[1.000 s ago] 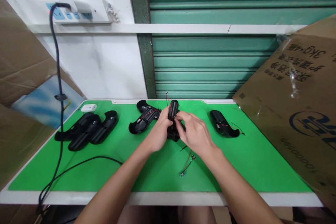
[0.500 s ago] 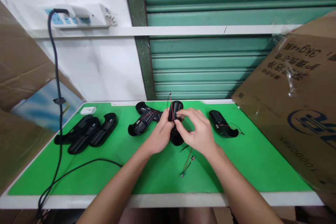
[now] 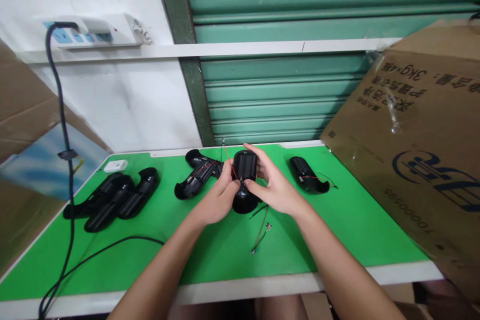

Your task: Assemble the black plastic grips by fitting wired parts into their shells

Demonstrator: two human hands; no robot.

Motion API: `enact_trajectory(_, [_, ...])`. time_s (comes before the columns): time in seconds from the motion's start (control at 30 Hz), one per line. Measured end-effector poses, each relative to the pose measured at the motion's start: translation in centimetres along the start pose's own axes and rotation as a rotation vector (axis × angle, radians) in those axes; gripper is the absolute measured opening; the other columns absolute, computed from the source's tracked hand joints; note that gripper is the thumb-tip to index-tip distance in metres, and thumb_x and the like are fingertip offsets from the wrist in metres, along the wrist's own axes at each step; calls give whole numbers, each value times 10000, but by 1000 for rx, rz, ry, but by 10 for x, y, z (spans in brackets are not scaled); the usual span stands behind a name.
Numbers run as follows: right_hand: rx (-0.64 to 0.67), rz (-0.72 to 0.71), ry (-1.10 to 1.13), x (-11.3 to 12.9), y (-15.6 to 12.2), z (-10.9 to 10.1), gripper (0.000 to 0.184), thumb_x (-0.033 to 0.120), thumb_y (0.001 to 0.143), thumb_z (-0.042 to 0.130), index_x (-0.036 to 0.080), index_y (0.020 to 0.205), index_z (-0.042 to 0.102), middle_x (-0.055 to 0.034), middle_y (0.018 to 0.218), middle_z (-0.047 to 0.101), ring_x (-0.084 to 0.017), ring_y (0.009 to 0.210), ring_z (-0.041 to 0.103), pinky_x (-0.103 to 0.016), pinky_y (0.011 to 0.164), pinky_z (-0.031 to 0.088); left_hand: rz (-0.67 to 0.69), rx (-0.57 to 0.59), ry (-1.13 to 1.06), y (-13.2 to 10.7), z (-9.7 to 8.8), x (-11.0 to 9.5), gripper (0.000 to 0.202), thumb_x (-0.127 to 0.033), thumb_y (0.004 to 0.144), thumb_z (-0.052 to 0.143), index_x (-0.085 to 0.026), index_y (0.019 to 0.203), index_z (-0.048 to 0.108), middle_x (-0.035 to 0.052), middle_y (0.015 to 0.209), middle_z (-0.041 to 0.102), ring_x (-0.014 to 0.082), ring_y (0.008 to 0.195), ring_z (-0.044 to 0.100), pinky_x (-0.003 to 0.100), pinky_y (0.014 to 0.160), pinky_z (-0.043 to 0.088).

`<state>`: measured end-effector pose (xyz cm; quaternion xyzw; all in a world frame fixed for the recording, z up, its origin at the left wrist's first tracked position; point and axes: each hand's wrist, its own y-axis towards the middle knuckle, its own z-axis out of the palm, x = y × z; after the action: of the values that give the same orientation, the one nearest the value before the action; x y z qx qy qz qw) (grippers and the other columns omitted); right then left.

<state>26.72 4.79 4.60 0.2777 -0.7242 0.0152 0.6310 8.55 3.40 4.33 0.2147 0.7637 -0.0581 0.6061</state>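
While gripping from both sides, left hand and right hand close around one curved black plastic housing, lifted just above the green work mat near its middle. Left fingers pinching the housing's left edge where a thin red wire runs out; right fingers wrapped over the top and right side, thumb pressed on the front. Housing thus between the two palms, upper end pointing away, lower rounded end showing beneath the thumbs.

Elsewhere on the mat: one open black shell with red wiring just left of the hands, one more wired black shell to the right, and a cluster of black shells at far left, seemingly three, count uncertain. One loose lead with a small connector below the hands. One white power strip on the wall with one black cable plugged in. One small white adapter at the mat's back edge.

Large brown cardboard box at right, print upside down: "3kg" readable, plus Chinese characters and a blue logo.
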Motion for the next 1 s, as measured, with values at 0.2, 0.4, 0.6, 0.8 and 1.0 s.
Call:
enact_trajectory(0.2, [-21,20,65,2,0,2,806,204,906,630,216,1618,252,-131,1445,595,-224,1237,656,-404,1122,511,23,12,52,-1,2,-3,431,-281,1038,365,-171,1454,341,129,1456,483,246,1407,433,416,1240,310])
enact_trajectory(0.4, [-23,46,91,4,-2,6,748,213,928,609,244,1605,293,-115,1430,607,-199,1114,699,-384,1059,560,89,7,153,-1,3,0,413,-281,1050,347,-144,1440,337,161,1401,503,252,1341,486,424,1181,394])
enact_trajectory(0.6, [-51,42,79,1,-1,10,692,210,923,618,253,1561,350,-109,1478,572,-219,1196,671,-385,1078,536,91,-1,163,0,3,1,411,-264,1050,321,-133,1439,323,170,1351,513,236,1212,540,431,1132,441])
enact_trajectory(0.8, [-85,34,89,-2,0,15,672,171,907,601,271,1530,369,-88,1399,611,-193,1125,681,-347,1019,555,107,-25,162,0,7,4,377,-255,1048,311,-116,1397,343,183,1344,508,235,1212,535,416,1129,437])
enact_trajectory(1.0, [-109,31,124,-2,2,15,631,151,875,606,259,1467,418,-81,1377,610,-177,1136,674,-325,1023,549,75,-31,109,-1,9,1,405,-257,1040,336,-125,1423,337,166,1376,518,244,1290,510,410,1158,404])
